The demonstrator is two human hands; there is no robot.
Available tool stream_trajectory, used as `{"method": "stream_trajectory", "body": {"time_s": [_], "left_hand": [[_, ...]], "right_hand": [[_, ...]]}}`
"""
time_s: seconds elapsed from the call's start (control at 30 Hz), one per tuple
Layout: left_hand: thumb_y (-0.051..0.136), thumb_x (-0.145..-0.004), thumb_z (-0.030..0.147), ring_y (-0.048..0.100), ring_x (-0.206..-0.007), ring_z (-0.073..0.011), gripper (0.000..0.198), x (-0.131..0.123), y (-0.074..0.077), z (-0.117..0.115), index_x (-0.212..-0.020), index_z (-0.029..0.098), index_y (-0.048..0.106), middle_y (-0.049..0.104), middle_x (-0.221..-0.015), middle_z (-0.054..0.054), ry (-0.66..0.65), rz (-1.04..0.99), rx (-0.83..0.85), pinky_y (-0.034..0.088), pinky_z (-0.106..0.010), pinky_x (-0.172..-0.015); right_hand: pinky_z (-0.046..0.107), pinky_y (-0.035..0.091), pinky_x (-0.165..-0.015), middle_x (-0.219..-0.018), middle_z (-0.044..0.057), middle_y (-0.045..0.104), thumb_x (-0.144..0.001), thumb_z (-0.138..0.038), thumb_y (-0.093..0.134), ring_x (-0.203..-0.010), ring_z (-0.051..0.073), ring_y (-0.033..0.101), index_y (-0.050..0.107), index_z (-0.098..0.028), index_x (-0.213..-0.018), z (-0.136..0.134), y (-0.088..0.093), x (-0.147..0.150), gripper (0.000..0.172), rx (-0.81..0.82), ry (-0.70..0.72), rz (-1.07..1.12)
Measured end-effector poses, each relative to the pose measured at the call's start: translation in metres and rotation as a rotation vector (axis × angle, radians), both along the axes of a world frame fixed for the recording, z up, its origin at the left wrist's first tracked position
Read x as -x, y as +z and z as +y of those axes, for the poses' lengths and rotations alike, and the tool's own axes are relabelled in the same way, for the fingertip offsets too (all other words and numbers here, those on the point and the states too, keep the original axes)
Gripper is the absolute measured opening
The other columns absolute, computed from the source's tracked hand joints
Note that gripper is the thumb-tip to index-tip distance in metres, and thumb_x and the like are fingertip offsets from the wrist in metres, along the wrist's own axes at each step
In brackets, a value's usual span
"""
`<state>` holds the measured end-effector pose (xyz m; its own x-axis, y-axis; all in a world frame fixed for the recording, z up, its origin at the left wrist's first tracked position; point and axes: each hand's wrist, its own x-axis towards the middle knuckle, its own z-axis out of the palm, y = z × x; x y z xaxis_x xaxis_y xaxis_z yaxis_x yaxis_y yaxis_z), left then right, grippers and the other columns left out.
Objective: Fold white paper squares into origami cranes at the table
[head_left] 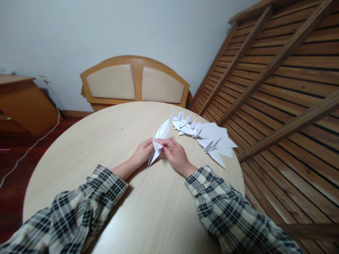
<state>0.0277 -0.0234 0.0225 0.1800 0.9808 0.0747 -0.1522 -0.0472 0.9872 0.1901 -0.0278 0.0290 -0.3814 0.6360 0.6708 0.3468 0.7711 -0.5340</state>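
Folded white paper held in two hands above a round, pale bench, seen from the wearer's head. The folded paper [162, 131] lies near the middle of the bench [66, 169], its long points directed to the far right and the near left. The left hand [143, 152] pinches it at its left edge, about midway along; the right hand [175, 155] grips it from the right, its thumb laid across the middle. Both hands are thus closed on the same piece, close to one another. Plaid sleeves [225, 208] cover the forearms.

To the right, a curved row of folded paper figures [194, 130] with upright points runs from the far side toward the near right, well inside the bench's edge at its far end. Just beside and partly beneath them, white paper sheets [218, 134] overlap near the right rim.

Beyond the far edge stands a wooden headboard [138, 77] with two pale panels, before a plain wall [148, 28]. A slatted wooden frame [265, 88] leans at right; at left, a white cable [39, 146] trails past a brown desk [26, 102].
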Motion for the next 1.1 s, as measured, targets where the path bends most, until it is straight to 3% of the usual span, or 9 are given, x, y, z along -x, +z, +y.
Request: {"method": "stream_trajectory", "body": {"time_s": [0.33, 0.53, 0.77, 0.97, 1.1], "left_hand": [[0.064, -0.072, 0.025, 0.053, -0.057, -0.0115, 0.015, 0.002, -0.004, 0.003, -0.079, 0.012, 0.068, 0.065, -0.069, -0.004, -0.008, -0.098, 0.063, 0.041, -0.023, -0.055], [0.061, -0.078, 0.03, 0.057, -0.063, -0.0138, 0.02, 0.003, -0.006, 0.004, -0.085, 0.013, 0.069, 0.068, -0.076, -0.006, -0.029, -0.089, 0.03, 0.045, -0.025, -0.059], [0.063, -0.075, 0.031, 0.061, -0.076, -0.0168, 0.022, 0.005, -0.015, 0.01, -0.086, 0.013, 0.071, 0.071, -0.086, -0.007, 0.036, -0.051, -0.063, 0.048, -0.027, -0.069], [0.059, -0.081, 0.036, 0.06, -0.065, -0.015, 0.025, 0.005, -0.007, 0.005, -0.085, 0.014, 0.069, 0.069, -0.075, -0.006, -0.013, 0.02, -0.026, 0.046, -0.025, -0.059], [0.055, -0.085, 0.04, 0.059, -0.058, -0.0144, 0.03, 0.004, -0.003, 0.001, -0.084, 0.012, 0.066, 0.069, -0.072, -0.008, -0.071, 0.047, 0.02, 0.045, -0.024, -0.054]], "right_hand": [[0.039, 0.049, -0.096, -0.114, 0.002, 0.067, -0.084, -0.003, 0.048, -0.107, 0.018, 0.061, 0.059, -0.026, -0.111, 0.001, 0.0, -0.002, 0.036, -0.057, 0.013, -0.09], [0.04, 0.048, -0.097, -0.115, 0.001, 0.067, -0.084, -0.002, 0.048, -0.109, 0.017, 0.06, 0.061, -0.028, -0.112, 0.003, 0.001, -0.004, 0.04, -0.037, 0.005, -0.08], [0.043, 0.044, -0.104, -0.112, -0.003, 0.07, -0.084, -0.002, 0.048, -0.115, 0.015, 0.06, 0.066, -0.03, -0.108, 0.009, 0.001, -0.004, 0.041, -0.074, 0.139, -0.061], [0.039, 0.048, -0.099, -0.114, -0.001, 0.069, -0.086, -0.005, 0.046, -0.109, 0.015, 0.063, 0.067, -0.029, -0.107, 0.007, -0.003, -0.003, 0.039, 0.144, 0.1, 0.094], [0.036, 0.052, -0.086, -0.102, 0.003, 0.07, -0.089, -0.021, 0.052, -0.094, 0.017, 0.065, 0.067, -0.024, -0.101, 0.011, -0.005, 0.0, 0.019, 0.288, 0.006, 0.277]]}}
